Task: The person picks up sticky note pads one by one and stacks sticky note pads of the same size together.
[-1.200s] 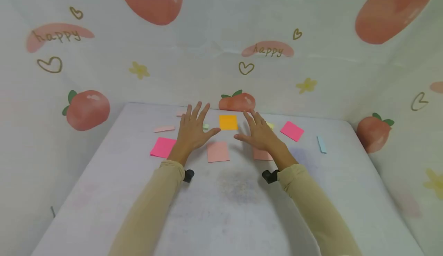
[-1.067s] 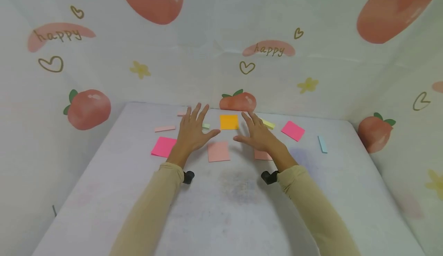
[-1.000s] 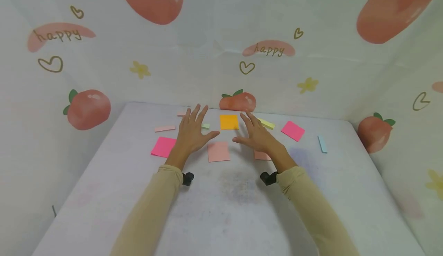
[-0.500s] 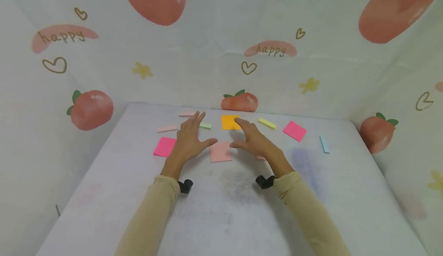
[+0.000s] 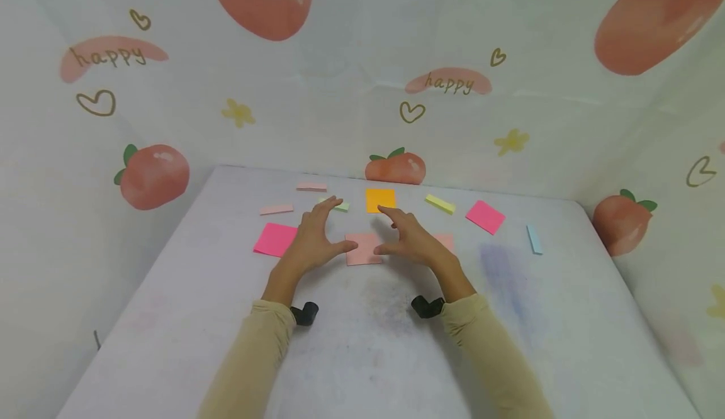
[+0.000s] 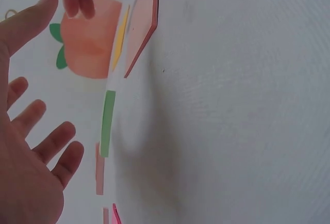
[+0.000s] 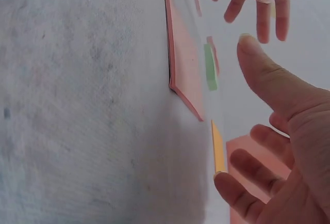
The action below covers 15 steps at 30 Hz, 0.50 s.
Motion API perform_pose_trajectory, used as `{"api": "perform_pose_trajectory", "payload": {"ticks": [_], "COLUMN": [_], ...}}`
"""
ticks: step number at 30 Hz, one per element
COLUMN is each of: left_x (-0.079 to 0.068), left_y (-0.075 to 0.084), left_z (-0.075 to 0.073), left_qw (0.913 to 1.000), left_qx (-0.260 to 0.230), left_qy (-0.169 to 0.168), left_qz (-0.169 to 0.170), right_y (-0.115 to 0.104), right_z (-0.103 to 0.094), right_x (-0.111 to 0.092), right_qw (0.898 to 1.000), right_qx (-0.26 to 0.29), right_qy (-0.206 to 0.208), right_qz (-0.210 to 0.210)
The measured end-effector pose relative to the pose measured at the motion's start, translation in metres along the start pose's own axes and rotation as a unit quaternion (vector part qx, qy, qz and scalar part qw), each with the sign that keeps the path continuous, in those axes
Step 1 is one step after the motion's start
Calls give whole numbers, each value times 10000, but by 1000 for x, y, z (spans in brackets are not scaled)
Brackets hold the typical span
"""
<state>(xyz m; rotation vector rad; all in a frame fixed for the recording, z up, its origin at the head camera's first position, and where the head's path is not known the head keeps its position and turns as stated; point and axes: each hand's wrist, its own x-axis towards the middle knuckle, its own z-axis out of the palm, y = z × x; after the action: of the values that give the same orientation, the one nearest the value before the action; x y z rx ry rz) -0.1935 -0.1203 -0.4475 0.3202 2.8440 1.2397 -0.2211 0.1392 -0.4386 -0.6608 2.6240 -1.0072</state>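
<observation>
In the head view, my left hand (image 5: 314, 243) and right hand (image 5: 416, 240) hover over the table, facing each other with fingers loosely bent and thumbs pointing inward. Neither holds anything. Between and below the thumbs lies a light pink sticky note pad (image 5: 364, 258); the left wrist view shows the pad (image 6: 143, 22) apart from the left hand (image 6: 31, 182). The right wrist view also shows space between the pad (image 7: 184, 64) and the right hand (image 7: 304, 146). A second light pink pad (image 5: 446, 241) is partly hidden by the right hand. An orange pad (image 5: 381, 199) sits behind.
Bright pink pads lie left (image 5: 274, 239) and right (image 5: 485, 217). Narrow note strips are spread around: light pink ones (image 5: 277, 209) at back left, a green strip (image 5: 342, 206), a yellow strip (image 5: 440, 204) and a blue strip (image 5: 534, 240). A fruit-printed cloth (image 5: 340, 92) hangs behind the table.
Both hands have drawn back toward the body and slightly closer together, with fingers bending more. The strips and second pink pad behind them show more. No note pad has visibly moved.
</observation>
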Motion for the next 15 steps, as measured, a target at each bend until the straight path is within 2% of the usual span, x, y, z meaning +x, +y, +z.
{"api": "perform_pose_trajectory", "payload": {"ticks": [4,15], "left_x": [-2,-3], "left_y": [0,1], "left_z": [3,6], "left_qw": [9991,9950], "left_qx": [-338,-620], "left_qy": [-197,-612], "left_qz": [-176,-490], "right_y": [1,3], "right_z": [3,16], "right_x": [-1,0], "right_qw": [9999,9985], "right_qx": [102,503], "right_qy": [-133,-204], "right_qz": [37,87]}}
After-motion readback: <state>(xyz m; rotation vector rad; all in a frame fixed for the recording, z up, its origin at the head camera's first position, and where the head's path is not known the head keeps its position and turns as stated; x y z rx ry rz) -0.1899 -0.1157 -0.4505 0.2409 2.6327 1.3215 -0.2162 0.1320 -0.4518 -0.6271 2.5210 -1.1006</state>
